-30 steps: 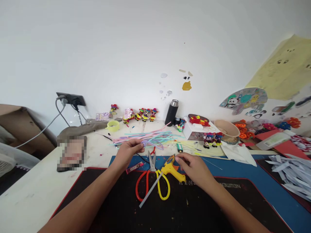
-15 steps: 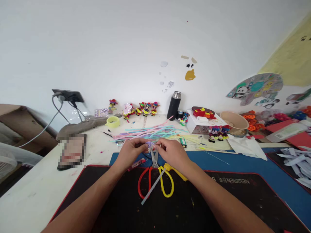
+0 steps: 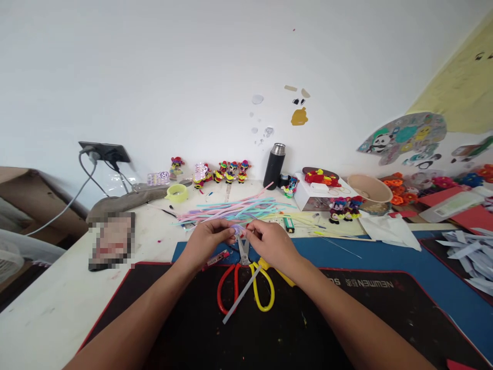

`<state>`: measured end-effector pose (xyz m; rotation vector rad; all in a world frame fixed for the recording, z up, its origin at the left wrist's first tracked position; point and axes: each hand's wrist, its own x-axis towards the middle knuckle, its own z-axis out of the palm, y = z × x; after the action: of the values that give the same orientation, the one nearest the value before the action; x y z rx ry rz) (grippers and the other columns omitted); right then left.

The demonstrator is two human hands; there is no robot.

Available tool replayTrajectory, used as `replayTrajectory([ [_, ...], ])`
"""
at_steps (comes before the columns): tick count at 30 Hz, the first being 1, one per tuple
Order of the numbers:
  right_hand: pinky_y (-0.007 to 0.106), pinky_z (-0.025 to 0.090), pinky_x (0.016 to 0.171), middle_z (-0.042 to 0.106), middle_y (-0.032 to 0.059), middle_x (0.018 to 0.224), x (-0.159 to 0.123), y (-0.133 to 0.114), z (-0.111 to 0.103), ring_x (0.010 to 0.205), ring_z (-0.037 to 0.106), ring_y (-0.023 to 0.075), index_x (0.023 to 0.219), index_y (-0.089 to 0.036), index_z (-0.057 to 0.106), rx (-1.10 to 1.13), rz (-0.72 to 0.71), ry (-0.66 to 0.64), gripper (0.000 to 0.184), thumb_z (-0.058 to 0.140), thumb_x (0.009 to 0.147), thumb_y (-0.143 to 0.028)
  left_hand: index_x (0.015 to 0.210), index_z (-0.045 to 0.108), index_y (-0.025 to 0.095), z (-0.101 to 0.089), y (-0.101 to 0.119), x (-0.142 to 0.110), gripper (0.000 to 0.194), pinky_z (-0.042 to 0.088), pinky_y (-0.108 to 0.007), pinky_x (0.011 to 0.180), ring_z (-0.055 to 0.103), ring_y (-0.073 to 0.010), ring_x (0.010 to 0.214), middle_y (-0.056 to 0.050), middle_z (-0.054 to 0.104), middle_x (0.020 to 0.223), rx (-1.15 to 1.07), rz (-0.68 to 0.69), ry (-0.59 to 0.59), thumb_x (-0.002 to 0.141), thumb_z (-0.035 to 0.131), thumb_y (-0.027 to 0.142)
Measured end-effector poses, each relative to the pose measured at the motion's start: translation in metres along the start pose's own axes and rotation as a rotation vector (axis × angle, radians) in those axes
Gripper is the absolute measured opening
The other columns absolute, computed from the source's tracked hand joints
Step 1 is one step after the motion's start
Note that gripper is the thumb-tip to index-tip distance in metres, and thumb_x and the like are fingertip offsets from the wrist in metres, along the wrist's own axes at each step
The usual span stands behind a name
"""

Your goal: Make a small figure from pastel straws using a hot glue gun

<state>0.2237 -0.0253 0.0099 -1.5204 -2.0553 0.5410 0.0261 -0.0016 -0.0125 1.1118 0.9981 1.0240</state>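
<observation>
My left hand (image 3: pixel 208 240) and my right hand (image 3: pixel 271 242) meet above the front mat, each with thumb and fingertips pinched. Between them is a small pale purple pipe cleaner (image 3: pixel 236 228), bent into a curve; the fingertips hide part of it. Just below lies a pair of scissors (image 3: pixel 244 257), blades apart, with one red and one yellow handle. A narrow grey strip (image 3: pixel 241 297) lies slantwise across the handles. Beyond my hands, pink, purple and turquoise pipe cleaners (image 3: pixel 234 209) lie in a loose bundle.
A black mat (image 3: pixel 192 324) with a red edge covers the near table. Behind stand a dark thermos (image 3: pixel 274 167), a yellow tape roll (image 3: pixel 177 193) and several small figures (image 3: pixel 231 172). To the right are a white box (image 3: pixel 316 197), a beige bowl (image 3: pixel 370 189) and pale strips (image 3: pixel 464 252).
The whole view has shifted slightly. Both hands stay pinched at the purple pipe cleaner, with only a small shift of the fingers.
</observation>
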Motion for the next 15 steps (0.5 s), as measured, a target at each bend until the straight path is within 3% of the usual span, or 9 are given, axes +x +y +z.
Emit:
replayTrajectory([
  [9, 0.026, 0.025, 0.056, 0.058, -0.0041, 0.06, 0.0012, -0.0045, 0.0005, 0.053, 0.043, 0.0123, 0.073, -0.02, 0.062, 0.109, 0.01, 0.034, 0.026, 0.061, 0.097, -0.031, 0.075, 0.078, 0.014, -0.0014, -0.0018, 0.0006, 0.039, 0.054, -0.026, 0.065, 0.064, -0.0129, 0.06, -0.004, 0.073, 0.069, -0.252, -0.1, -0.013, 0.053, 0.099, 0.037],
  [15, 0.026, 0.026, 0.056, 0.059, -0.0036, 0.063, -0.0002, -0.0078, 0.0002, 0.055, 0.046, 0.0126, 0.074, -0.02, 0.062, 0.109, 0.016, 0.029, 0.025, 0.06, 0.096, -0.03, 0.07, 0.075, 0.014, -0.0014, -0.0006, 0.0002, 0.035, 0.043, -0.022, 0.055, 0.054, -0.0103, 0.056, -0.001, 0.065, 0.06, -0.119, -0.024, 0.016, 0.058, 0.096, 0.041],
])
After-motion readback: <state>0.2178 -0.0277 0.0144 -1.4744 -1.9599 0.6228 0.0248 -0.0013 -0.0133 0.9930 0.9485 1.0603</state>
